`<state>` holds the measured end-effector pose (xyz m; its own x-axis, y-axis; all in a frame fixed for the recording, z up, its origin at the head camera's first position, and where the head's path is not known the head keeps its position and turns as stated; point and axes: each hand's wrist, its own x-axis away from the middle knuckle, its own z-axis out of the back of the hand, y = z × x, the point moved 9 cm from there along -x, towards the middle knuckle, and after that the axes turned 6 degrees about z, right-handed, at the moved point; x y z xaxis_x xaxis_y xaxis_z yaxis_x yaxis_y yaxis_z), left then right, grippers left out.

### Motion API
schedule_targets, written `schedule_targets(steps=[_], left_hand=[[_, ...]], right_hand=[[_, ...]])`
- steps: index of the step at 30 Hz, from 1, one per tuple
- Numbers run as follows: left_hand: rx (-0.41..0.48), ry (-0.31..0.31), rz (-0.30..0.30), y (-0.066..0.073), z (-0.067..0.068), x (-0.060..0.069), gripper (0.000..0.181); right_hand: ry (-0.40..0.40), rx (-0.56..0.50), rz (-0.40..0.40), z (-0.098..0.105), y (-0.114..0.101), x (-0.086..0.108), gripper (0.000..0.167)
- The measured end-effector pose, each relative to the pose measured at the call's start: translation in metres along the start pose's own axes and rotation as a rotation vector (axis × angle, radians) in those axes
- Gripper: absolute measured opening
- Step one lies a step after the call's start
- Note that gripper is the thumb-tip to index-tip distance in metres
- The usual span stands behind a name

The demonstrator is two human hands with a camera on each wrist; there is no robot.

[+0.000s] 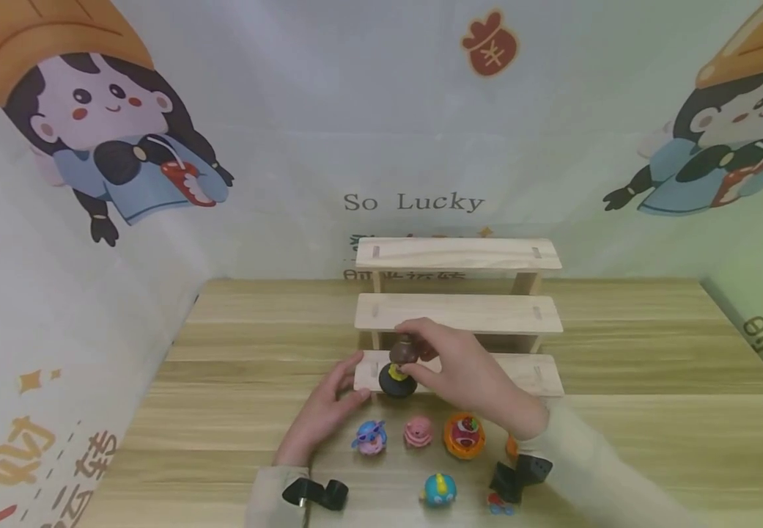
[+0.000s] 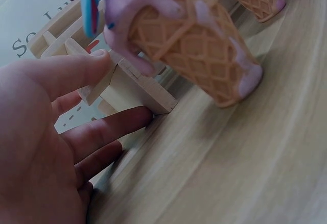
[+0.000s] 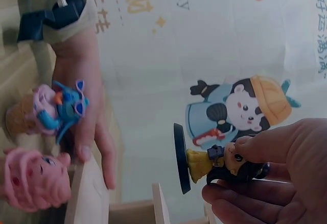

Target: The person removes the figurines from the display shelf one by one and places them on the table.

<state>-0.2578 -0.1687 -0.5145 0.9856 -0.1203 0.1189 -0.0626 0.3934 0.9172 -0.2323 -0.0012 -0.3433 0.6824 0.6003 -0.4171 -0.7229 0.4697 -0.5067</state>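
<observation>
My right hand (image 1: 467, 367) pinches a small figurine (image 1: 404, 350) by its dark-haired head. In the right wrist view the figurine (image 3: 225, 160) has a yellow dress and a round black base (image 3: 181, 157). It is held over the left part of the lowest step of a three-tier wooden display stand (image 1: 506, 375). At that step's left end, my left hand (image 1: 325, 411) rests against the wood with fingers extended and thumb apart. Close to it stands a blue-and-pink ice-cream-cone figure (image 1: 371, 438), whose waffle cone (image 2: 189, 45) fills much of the left wrist view.
In front of the stand are a pink figure (image 1: 418, 433), an orange-and-red one (image 1: 465, 436) and a teal one with a yellow crest (image 1: 439, 490). A red-and-blue piece (image 1: 501, 504) is partly hidden by the right wrist camera (image 1: 520, 477). A printed cloth (image 1: 289, 147) hangs behind.
</observation>
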Motion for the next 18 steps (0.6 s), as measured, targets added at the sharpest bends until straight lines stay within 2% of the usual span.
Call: schedule_targets(steps=[8, 14, 18], left_hand=[[0.016, -0.015, -0.015, -0.002, -0.001, -0.002, 0.062], [0.019, -0.041, -0.038, -0.001, -0.001, -0.002, 0.062], [0.029, -0.046, -0.046, 0.005, 0.000, 0.001, 0.061]], right_hand=[[0.005, 0.004, 0.069, -0.009, -0.017, 0.010, 0.045], [-0.040, -0.026, 0.042, -0.021, -0.024, 0.019, 0.044], [-0.069, -0.033, 0.063, -0.032, -0.032, 0.028, 0.041]])
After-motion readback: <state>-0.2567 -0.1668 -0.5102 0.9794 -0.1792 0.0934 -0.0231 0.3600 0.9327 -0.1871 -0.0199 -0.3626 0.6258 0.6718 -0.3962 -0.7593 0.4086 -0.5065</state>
